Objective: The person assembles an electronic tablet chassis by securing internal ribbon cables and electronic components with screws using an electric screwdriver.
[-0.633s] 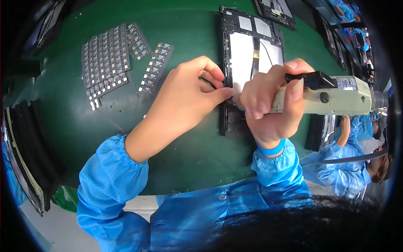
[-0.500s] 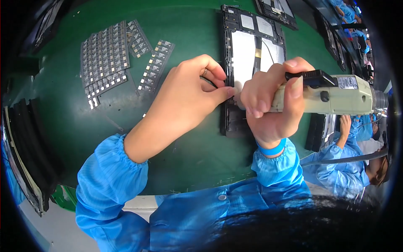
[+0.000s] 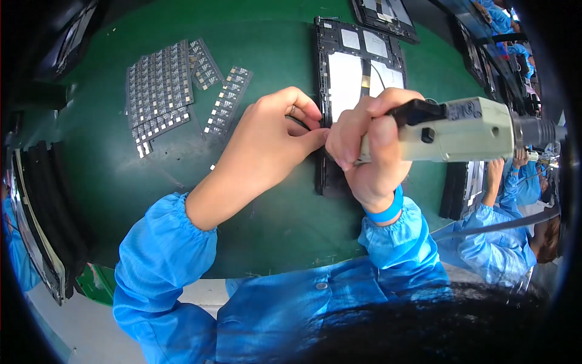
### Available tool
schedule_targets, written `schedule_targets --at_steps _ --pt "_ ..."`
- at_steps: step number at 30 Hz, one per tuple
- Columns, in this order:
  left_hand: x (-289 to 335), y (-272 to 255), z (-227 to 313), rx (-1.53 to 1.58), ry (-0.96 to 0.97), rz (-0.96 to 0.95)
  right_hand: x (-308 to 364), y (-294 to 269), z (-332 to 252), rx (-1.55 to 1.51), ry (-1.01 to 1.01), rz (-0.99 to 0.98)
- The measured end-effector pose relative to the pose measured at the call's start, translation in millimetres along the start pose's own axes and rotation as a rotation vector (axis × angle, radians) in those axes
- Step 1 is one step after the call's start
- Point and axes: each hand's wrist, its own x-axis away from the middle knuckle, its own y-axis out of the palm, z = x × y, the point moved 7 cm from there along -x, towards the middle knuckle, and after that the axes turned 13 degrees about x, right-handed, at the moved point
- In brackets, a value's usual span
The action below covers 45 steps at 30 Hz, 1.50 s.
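My right hand [image 3: 376, 139] grips a cream-coloured electric screwdriver [image 3: 461, 136] with a black lever, held almost level across the lower part of an opened tablet [image 3: 336, 70]. The tool's tip is hidden behind my fingers. The tablet lies on the green table, showing its black frame and silver-white battery panels. At its left edge, my left hand [image 3: 273, 133] is closed, thumb and fingers curled together against the frame. Whatever those fingers pinch, if anything, is hidden. A ring shows on one finger.
Sheets of small dark labels [image 3: 160, 85] lie left of my hands, with one separate strip [image 3: 227, 100] nearer. Another opened device [image 3: 388, 18] rests beyond the tablet. Dark panels stand stacked [image 3: 42, 206] at the far left. At right, a co-worker's blue sleeve [image 3: 491, 249] and a cable [image 3: 503, 224] show.
My right hand and the screwdriver have shifted left, toward my left hand at the tablet's edge. My left hand stays closed there. The whole view has shifted slightly.
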Motion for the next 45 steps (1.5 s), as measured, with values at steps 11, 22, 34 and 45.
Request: schedule_targets --at_steps 11,22,34,45 --pt "9 -4 12 0.012 0.012 0.011 -2 -21 -17 -0.302 -0.048 0.148" --pt "22 19 34 -0.352 0.205 -0.170 -3 -23 -22 -0.406 -0.061 0.079" --pt "21 14 41 -0.360 0.367 -0.149 -2 -23 -19 -0.250 -0.057 0.120" --pt "-1 1 4 0.094 0.000 -0.024 -4 -7 -9 0.076 -0.037 0.022"
